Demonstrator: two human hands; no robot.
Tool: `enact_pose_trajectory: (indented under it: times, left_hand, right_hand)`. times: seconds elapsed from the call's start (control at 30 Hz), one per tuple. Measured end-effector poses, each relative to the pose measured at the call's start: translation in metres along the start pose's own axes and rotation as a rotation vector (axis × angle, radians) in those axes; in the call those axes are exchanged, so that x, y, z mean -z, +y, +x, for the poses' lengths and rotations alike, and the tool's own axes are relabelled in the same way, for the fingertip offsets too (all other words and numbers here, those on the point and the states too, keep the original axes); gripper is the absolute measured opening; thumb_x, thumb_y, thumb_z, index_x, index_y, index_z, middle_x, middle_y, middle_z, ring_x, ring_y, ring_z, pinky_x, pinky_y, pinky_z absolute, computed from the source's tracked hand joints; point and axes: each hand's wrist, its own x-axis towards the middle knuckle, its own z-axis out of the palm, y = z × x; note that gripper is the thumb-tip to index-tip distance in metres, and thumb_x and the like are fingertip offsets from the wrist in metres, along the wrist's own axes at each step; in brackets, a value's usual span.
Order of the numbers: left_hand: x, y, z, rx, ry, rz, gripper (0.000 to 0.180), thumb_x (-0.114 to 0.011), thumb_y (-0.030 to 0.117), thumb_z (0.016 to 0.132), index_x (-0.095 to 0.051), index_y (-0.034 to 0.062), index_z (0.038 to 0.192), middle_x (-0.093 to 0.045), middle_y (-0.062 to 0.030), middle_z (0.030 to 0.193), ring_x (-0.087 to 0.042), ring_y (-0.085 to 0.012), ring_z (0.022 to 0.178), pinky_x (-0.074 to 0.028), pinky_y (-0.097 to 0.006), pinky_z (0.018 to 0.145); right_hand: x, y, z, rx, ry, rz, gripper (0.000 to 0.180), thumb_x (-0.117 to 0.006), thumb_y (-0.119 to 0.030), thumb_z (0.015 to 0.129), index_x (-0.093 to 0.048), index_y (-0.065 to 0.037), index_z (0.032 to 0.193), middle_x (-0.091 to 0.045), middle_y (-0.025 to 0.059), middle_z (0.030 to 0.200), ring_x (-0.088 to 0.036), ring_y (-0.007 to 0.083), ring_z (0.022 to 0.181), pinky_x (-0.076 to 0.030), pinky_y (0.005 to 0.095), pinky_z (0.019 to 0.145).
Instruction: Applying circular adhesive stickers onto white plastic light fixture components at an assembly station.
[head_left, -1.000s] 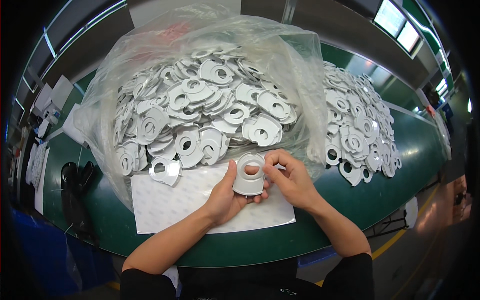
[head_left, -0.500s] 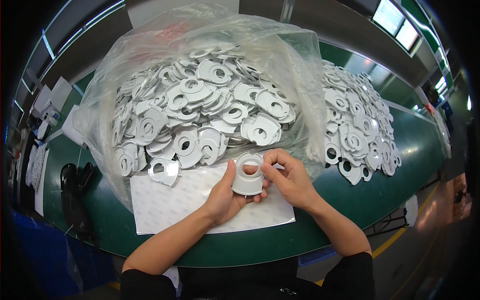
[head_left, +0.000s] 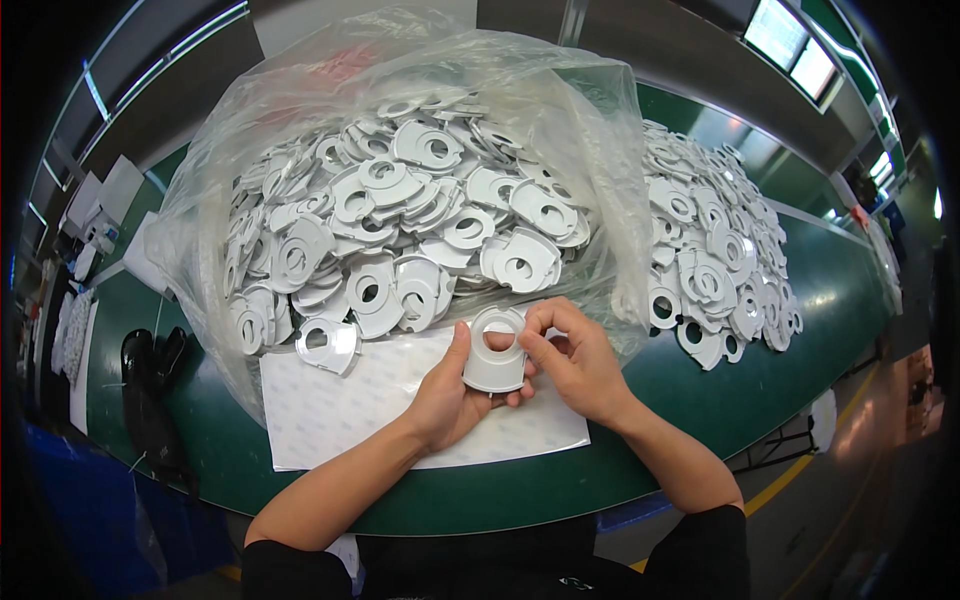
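A white plastic part (head_left: 493, 377) with a round hole is held upright above a white sheet (head_left: 340, 420). My left hand (head_left: 447, 392) grips it from the left, thumb along its edge and fingers behind. At its upper right edge, my right hand (head_left: 580, 360) pinches with thumb and index finger; whether a small piece is between those fingertips cannot be made out. Just beyond, a clear plastic bag (head_left: 200, 235) lies open around a big heap of like parts (head_left: 400, 200). One loose part (head_left: 343, 350) rests at the sheet's far edge.
A second pile of white parts (head_left: 715, 250) lies on the green table (head_left: 780, 400) to the right. Black gloves or a similar dark item (head_left: 150, 400) lie at the left table edge. Boxes and small items (head_left: 105, 205) stand at the far left.
Almost nothing differs. Both hands and the held part stay in place, with only a tiny shift of my right hand's fingers at the part's edge.
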Motion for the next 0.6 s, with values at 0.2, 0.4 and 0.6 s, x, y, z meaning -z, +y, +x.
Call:
enact_pose_trajectory:
  times: [0.2, 0.4, 0.6]
  left_hand:
    - [0.0033, -0.0014, -0.0012, 0.000, -0.020, -0.004, 0.061, -0.010, 0.052, 0.098, -0.046, 0.0057, 0.116, -0.054, -0.0157, 0.102, -0.056, -0.0241, 0.087, -0.045, -0.033, 0.076]
    - [-0.0003, 0.0009, -0.0011, -0.013, -0.024, 0.035, 0.062, -0.010, 0.052, 0.098, -0.046, 0.0055, 0.116, -0.055, -0.0155, 0.101, -0.056, -0.0240, 0.087, -0.045, -0.033, 0.076]
    - [-0.0047, 0.0023, -0.0027, 0.017, 0.007, 0.074, 0.063, -0.009, 0.053, 0.098, -0.045, 0.0051, 0.118, -0.056, -0.0145, 0.099, -0.055, -0.0226, 0.085, -0.044, -0.032, 0.075]
  right_hand:
    - [-0.0007, -0.0040, 0.0005, 0.137, 0.059, -0.326, 0.007, -0.060, -0.006, 0.087, -0.056, 0.000, 0.086, -0.053, 0.0062, 0.085, -0.059, 0.0132, 0.067, -0.047, 0.0259, 0.056]
    - [-0.0017, -0.0023, -0.0001, 0.466, 0.222, -0.702, 0.018, -0.067, -0.011, 0.080, -0.060, -0.004, 0.095, -0.060, 0.0062, 0.082, -0.059, 0.0214, 0.078, -0.045, 0.0326, 0.062]
    - [0.0022, -0.0013, 0.0019, 0.029, 0.195, -0.213, 0.017, -0.065, -0.010, 0.082, -0.067, -0.001, 0.096, -0.064, 0.0050, 0.083, -0.059, 0.0122, 0.071, -0.047, 0.0258, 0.062]
